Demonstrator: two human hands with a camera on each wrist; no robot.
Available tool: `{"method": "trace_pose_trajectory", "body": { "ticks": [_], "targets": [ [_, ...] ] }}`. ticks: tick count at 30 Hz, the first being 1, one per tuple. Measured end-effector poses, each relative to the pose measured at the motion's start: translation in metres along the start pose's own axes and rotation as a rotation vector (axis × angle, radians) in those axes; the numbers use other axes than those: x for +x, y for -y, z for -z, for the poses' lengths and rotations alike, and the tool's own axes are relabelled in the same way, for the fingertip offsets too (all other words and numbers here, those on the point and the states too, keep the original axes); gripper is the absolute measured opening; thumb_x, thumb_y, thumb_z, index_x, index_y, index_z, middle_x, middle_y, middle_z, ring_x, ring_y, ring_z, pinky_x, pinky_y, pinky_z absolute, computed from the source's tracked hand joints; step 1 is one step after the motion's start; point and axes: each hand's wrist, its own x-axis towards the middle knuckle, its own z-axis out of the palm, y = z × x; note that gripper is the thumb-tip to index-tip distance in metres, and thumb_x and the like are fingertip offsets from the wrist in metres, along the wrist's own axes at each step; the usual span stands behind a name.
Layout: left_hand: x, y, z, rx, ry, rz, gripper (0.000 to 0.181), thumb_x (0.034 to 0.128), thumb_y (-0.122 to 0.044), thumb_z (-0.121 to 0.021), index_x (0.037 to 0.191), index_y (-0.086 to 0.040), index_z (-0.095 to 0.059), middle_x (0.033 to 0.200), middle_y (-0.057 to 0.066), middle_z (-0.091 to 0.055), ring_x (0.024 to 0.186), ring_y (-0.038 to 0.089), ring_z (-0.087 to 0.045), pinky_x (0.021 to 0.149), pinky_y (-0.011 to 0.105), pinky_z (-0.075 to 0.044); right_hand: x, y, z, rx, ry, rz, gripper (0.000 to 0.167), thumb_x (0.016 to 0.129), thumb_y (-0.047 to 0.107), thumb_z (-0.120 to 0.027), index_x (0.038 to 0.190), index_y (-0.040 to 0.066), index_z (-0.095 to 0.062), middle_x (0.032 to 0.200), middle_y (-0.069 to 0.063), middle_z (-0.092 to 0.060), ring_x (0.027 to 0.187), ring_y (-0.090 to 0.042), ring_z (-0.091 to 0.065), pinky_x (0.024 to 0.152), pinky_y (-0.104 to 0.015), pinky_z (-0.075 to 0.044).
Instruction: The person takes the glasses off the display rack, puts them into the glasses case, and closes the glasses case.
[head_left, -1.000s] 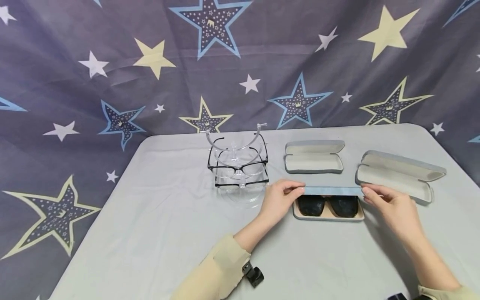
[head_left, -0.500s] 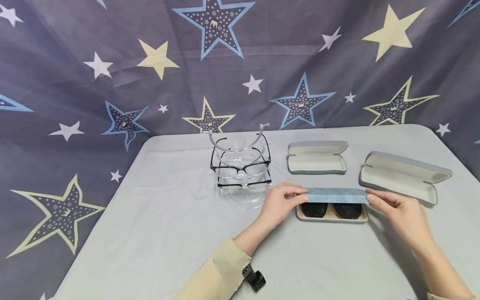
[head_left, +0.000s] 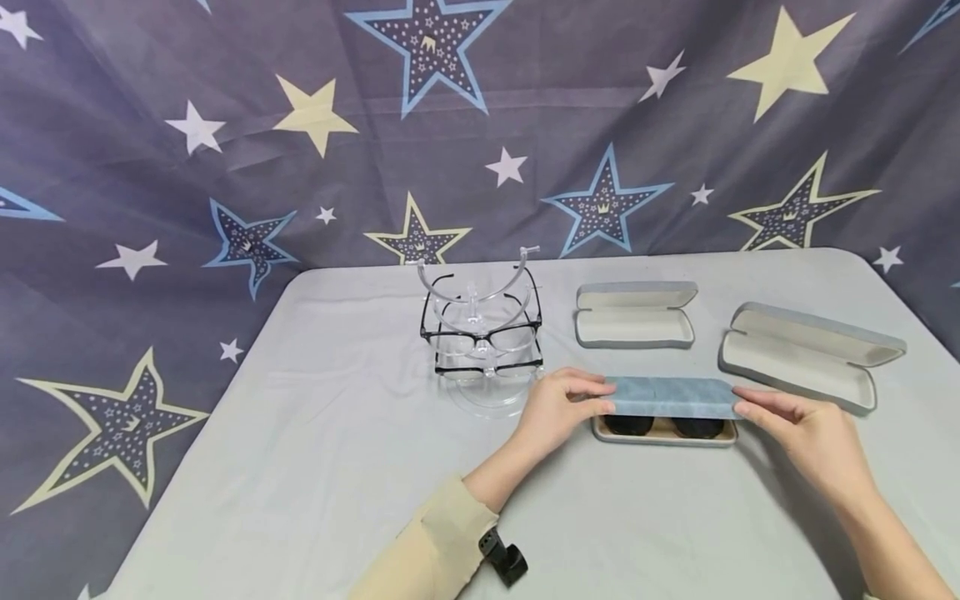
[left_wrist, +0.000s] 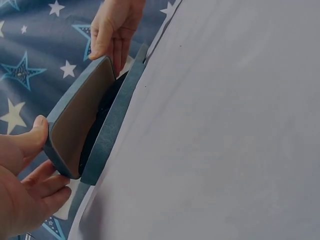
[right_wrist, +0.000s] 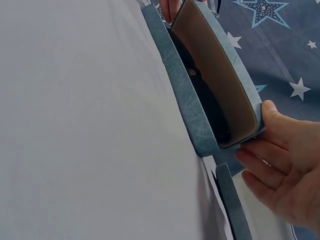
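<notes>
Case: I am seeing the front case (head_left: 667, 442) sitting right of the table's centre, its blue lid (head_left: 671, 397) slanting over the base and leaving a gap along the near side.
Sunglasses: dark lenses (head_left: 628, 425) are lying in the base, their lower parts showing below the lid edge; both wrist views are showing them inside, facing the lid's tan lining.
Left grip: the left hand (head_left: 557, 408) is pinching the lid's left end between thumb and fingers.
Right grip: the right hand (head_left: 813, 435) is pinching the lid's right end the same way, thumb against the near edge.
Other cases: I am noting a small case (head_left: 636, 328) standing open just behind, and a long case (head_left: 795, 365) lying open and angled behind the right hand, both showing pale linings.
Stand: a clear stand (head_left: 472, 310) is standing left of the cases, bearing black-framed upper glasses (head_left: 482, 337) and lower glasses (head_left: 517, 365).
Sleeve: a beige sleeve (head_left: 427, 542) is covering the left forearm, a black device (head_left: 504, 558) sitting beside it.
Surroundings: pale cloth is covering the table (head_left: 337, 458); a starry curtain (head_left: 247, 150) is hanging behind.
</notes>
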Motion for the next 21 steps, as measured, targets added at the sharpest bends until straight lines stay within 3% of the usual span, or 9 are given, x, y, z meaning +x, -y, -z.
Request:
{"method": "trace_pose_trajectory", "body": {
  "ticks": [5,10,15,21],
  "targets": [
    [-0.003,0.003,-0.004,0.006,-0.046,-0.006,0.022,0.0711,-0.029,-0.076,0.087,-0.014,-0.074,0.097,-0.004,-0.069,0.092,0.004,-0.061,0.08,0.011,-0.045,-0.005,-0.004,-0.005,0.017,-0.04,0.022,0.02,0.077,0.029,-0.073,0.092,0.016,-0.074,0.077,0.044,-0.052,0.083,0.031,-0.041,0.068,0.001,-0.03],
    [-0.006,0.001,-0.006,0.136,-0.098,-0.026,0.012,0.0718,-0.027,-0.075,0.075,-0.015,-0.075,0.087,-0.007,-0.07,0.085,0.002,-0.063,0.077,0.011,-0.045,-0.01,-0.004,-0.011,-0.03,-0.112,0.043,0.012,0.074,0.028,-0.075,0.081,0.018,-0.075,0.073,0.045,-0.051,0.079,0.033,-0.039,0.066,-0.001,-0.032],
    [-0.008,-0.004,-0.005,0.285,-0.081,-0.102,0.009,0.0715,-0.024,-0.075,0.078,-0.018,-0.075,0.091,-0.01,-0.067,0.09,0.003,-0.061,0.081,0.013,-0.043,-0.011,0.0,-0.011,-0.058,-0.122,0.019,0.015,0.07,0.033,-0.077,0.082,0.023,-0.075,0.074,0.042,-0.053,0.08,0.034,-0.036,0.066,-0.003,-0.032],
    [-0.012,-0.005,-0.005,0.277,-0.035,-0.088,0.011,0.0725,-0.021,-0.075,0.083,-0.017,-0.075,0.097,-0.009,-0.066,0.096,0.005,-0.06,0.086,0.016,-0.042,-0.014,-0.001,-0.011,-0.042,-0.084,-0.001,0.019,0.071,0.033,-0.077,0.086,0.021,-0.074,0.074,0.036,-0.059,0.081,0.033,-0.038,0.068,0.001,-0.03]
  ]
}}
